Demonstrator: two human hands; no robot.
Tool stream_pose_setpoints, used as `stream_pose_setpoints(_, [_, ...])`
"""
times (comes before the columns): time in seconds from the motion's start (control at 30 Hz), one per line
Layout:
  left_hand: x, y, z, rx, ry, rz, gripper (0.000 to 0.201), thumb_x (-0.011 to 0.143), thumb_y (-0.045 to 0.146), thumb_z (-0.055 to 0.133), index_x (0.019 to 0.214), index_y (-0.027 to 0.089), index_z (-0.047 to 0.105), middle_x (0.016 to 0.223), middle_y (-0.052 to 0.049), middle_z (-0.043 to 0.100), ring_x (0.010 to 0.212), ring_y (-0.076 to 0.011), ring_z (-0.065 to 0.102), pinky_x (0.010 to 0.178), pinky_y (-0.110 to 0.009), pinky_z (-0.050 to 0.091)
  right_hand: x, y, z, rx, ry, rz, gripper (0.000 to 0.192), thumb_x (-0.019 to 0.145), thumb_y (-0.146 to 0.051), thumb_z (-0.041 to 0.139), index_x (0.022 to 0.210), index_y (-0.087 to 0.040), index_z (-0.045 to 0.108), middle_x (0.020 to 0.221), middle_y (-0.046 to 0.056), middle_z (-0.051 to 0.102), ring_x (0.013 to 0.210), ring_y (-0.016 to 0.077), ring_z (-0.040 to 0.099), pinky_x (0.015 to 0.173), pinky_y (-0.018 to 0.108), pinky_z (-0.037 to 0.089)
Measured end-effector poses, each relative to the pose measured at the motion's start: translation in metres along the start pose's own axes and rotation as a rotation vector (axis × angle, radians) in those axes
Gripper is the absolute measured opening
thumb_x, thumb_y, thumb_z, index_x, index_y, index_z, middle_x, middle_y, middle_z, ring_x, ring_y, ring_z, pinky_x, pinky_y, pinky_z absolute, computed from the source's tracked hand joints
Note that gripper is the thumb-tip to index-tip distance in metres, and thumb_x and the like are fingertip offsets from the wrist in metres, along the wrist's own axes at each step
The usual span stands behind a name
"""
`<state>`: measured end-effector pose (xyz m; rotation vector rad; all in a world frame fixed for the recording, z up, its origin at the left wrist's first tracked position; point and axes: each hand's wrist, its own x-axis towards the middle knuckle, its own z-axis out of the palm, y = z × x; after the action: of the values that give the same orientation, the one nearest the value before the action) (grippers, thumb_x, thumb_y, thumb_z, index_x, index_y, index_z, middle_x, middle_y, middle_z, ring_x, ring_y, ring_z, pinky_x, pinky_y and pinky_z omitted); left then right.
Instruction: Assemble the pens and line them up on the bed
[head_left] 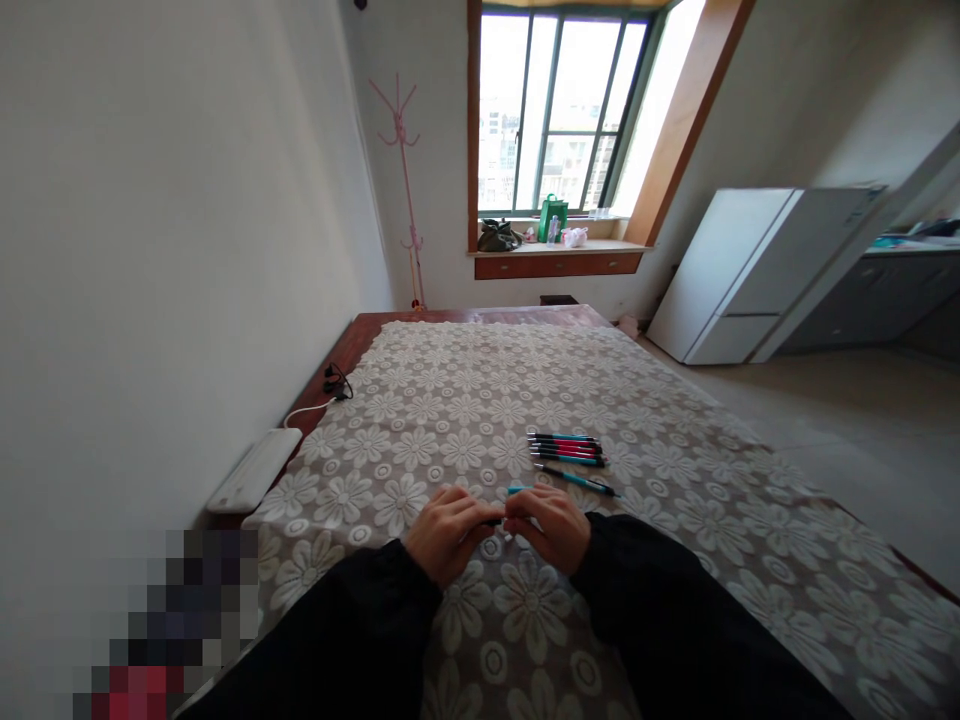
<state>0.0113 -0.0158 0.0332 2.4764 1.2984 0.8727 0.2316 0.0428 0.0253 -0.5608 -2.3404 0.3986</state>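
Step in hand, by look: both hands working one pen (516, 491) over flowered cloth (675, 470), likely pulling apart or joining its halves. Left hand (448, 530) curled tight on dark end; right hand (550, 524) curled on other end, teal tip poking out beyond. Fingers closed, knuckles nearly touching. Pen row (566, 449) lies just beyond held pen, single teal pen (577, 481) between. Next move calls for steady opposed grip, small twist.
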Motion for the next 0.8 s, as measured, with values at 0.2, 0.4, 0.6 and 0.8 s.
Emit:
stream_pose_setpoints(0.2, [-0.0030,-0.0021,0.0030,-0.064,0.115,-0.081,0.023,0.092,0.030,0.066,0.115,0.029,0.067,0.095,0.000,0.077,0.091,-0.0182,0.067,0.087,-0.035,0.049,0.0010,0.0007,-0.0009,-0.124,-0.070,-0.026,0.026,0.105,-0.036,0.045,0.091,-0.021,0.062,0.066,0.000,0.067,0.059,0.0149,0.060,0.063,0.030,0.037])
stream_pose_setpoints(0.4, [-0.0050,-0.0012,0.0033,-0.100,0.189,-0.163,0.014,0.087,0.033,0.072,0.100,0.027,0.069,0.093,0.000,0.074,0.088,-0.0178,0.069,0.085,-0.034,0.052,0.0028,-0.0022,-0.0052,-0.176,-0.099,-0.056,0.040,0.107,-0.037,0.035,0.081,-0.021,0.062,0.061,0.001,0.064,0.056,0.0151,0.058,0.059,0.030,0.035])
stream_pose_setpoints(0.6, [-0.0039,-0.0021,0.0048,-0.117,0.165,-0.194,0.022,0.084,0.036,0.075,0.103,0.027,0.068,0.091,-0.001,0.076,0.089,-0.0191,0.071,0.089,-0.036,0.053,0.0026,-0.0005,-0.0041,-0.163,-0.096,-0.058,0.037,0.107,-0.036,0.038,0.084,-0.020,0.062,0.065,0.002,0.066,0.059,0.0148,0.059,0.061,0.029,0.036])
stream_pose_setpoints(0.8, [-0.0024,0.0001,0.0033,-0.115,0.147,-0.182,0.018,0.083,0.035,0.077,0.098,0.027,0.070,0.088,0.000,0.075,0.086,-0.0184,0.070,0.086,-0.035,0.052,-0.0006,0.0017,0.0004,-0.162,-0.115,-0.058,0.030,0.105,-0.033,0.046,0.084,-0.020,0.062,0.065,0.001,0.064,0.060,0.0146,0.058,0.062,0.028,0.036])
